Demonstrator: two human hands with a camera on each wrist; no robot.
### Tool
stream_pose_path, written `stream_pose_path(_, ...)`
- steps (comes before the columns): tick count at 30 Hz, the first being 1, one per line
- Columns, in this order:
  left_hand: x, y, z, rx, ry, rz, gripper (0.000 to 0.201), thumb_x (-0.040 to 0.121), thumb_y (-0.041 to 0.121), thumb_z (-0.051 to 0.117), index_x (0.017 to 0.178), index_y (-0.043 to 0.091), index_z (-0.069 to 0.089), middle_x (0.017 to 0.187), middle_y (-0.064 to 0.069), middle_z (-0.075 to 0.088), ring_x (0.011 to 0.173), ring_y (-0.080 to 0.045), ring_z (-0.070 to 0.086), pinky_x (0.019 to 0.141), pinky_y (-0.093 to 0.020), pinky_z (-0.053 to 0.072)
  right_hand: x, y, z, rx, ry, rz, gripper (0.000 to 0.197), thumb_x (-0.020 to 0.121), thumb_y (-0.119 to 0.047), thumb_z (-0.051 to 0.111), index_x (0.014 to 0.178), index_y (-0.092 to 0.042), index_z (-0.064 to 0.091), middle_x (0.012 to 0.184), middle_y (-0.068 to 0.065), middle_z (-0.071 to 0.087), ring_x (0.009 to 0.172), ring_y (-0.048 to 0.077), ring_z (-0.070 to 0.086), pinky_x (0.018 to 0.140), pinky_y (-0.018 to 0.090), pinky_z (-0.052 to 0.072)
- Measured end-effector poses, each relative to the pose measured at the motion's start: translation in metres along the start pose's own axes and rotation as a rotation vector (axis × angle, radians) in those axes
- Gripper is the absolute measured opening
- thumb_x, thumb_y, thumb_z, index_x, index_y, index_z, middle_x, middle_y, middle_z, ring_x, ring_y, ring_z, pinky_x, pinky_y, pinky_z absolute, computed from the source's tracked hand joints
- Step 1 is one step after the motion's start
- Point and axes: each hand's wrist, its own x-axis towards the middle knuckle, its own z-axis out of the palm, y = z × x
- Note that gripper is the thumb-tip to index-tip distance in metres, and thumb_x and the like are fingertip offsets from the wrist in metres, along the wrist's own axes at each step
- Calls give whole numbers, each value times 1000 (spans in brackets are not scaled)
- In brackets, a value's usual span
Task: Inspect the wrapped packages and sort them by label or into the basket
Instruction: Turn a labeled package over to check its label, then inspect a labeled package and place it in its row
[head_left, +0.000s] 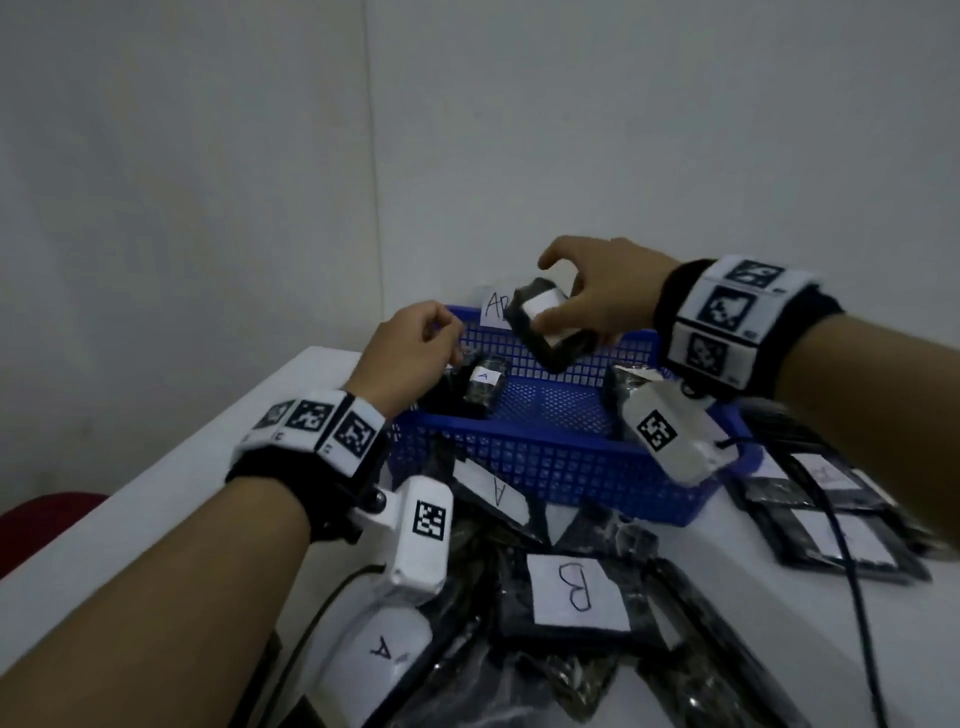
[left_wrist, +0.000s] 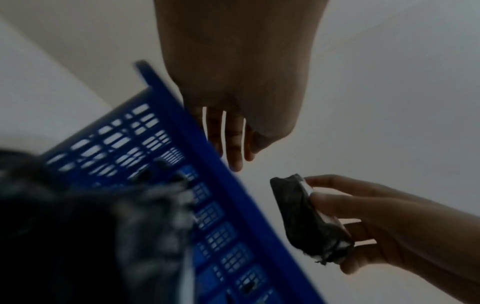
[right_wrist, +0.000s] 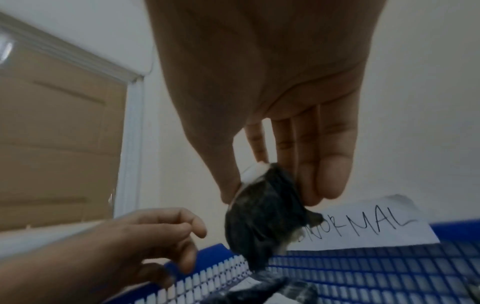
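— White bench (head_left: 156, 483), blue basket (head_left: 545, 467) mid-frame?
— Yes. Right hand (head_left: 597, 296) pinched a black wrapped package (head_left: 545, 332) above the basket; left hand (head_left: 410, 353) hovered loosely curled, empty, centre-left.

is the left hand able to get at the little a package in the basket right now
Probably yes: the left hand hovers empty beside the small A package in the blue basket, with nothing lying over it.

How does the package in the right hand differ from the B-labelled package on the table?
The held package is up over the blue basket, pinched by the right hand; the B package lies flat on the pile. The held one's label shows no letter; the other reads B. Both are black-wrapped with white labels.
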Motion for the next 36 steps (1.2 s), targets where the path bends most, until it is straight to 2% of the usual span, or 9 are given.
stream_pose_path(2, 2, -10, 4, 21, -21, -2, 15, 101, 21, 50, 102, 18, 65, 84, 1, 74, 81, -11, 68, 78, -30, 54, 19, 0, 7, -182, -31, 6, 64, 85, -44, 76, 139, -25, 46, 111, 5, 62, 76, 19, 66, 69, 34, 58)
stream_pose_path(5, 9, -15, 9, 57, -54, 4, 18, 102, 18, 46, 100, 19, 65, 83, 0, 73, 70, -7, 61, 64, -25, 44, 50, 9, 22, -292, -150, 91, 53, 88, -43, 74, 130, -14, 58, 110, 13, 70, 67, 18, 61, 83, 43, 60)
stream_pose_path(10, 16, -22, 12, 83, -88, -41, 22, 101, 17, 43, 96, 25, 63, 82, 6, 71, 61, 2, 56, 51, -13, 37, 91, 23, 38, -313, -258, 176, 46, 85, -40, 79, 110, -3, 70, 66, 10, 73, 61, 28, 70, 79, 48, 62)
stream_pose_path(12, 18, -23, 14, 106, -121, -53, 20, 101, 21, 44, 99, 24, 64, 87, 6, 71, 72, -2, 60, 59, -16, 41, 100, 25, 46, -353, -301, 176, 44, 84, -40, 80, 102, -1, 72, 57, 6, 71, 65, 30, 69, 83, 50, 62)
stream_pose_path(16, 19, -25, 17, 181, -151, -89, 17, 101, 30, 46, 98, 27, 63, 88, 6, 72, 85, -13, 67, 79, -33, 53, 112, 33, 66, -463, -325, 20, 39, 86, -29, 79, 118, -13, 63, 110, 7, 68, 86, 23, 61, 82, 36, 51)
stream_pose_path(18, 19, -24, 18, 221, -161, -99, 17, 100, 29, 47, 97, 26, 63, 87, 6, 72, 86, -14, 68, 80, -35, 54, 116, 38, 72, -510, -279, -74, 38, 88, -26, 77, 122, -16, 64, 120, 4, 65, 104, 25, 61, 86, 33, 48)
stream_pose_path(25, 16, -20, 18, 237, -155, -113, 16, 99, 28, 48, 97, 24, 63, 84, 3, 73, 85, -17, 70, 83, -41, 56, 122, 46, 79, -548, -297, -110, 35, 83, -29, 82, 108, -20, 60, 100, -1, 61, 93, 23, 56, 76, 32, 45)
stream_pose_path(31, 17, -20, 17, 240, -167, -128, 15, 99, 29, 49, 97, 23, 63, 88, 5, 72, 86, -15, 68, 82, -37, 55, 125, 44, 80, -667, -290, -148, 29, 88, -11, 75, 115, -11, 65, 115, 10, 66, 89, 24, 53, 75, 32, 43)
stream_pose_path(36, 20, -22, 18, 253, -157, -128, 15, 98, 34, 51, 98, 23, 63, 87, 4, 72, 87, -14, 67, 81, -35, 54, 122, 39, 78, -637, -285, -152, 23, 87, -16, 77, 108, -11, 67, 109, 10, 69, 89, 27, 58, 75, 35, 48)
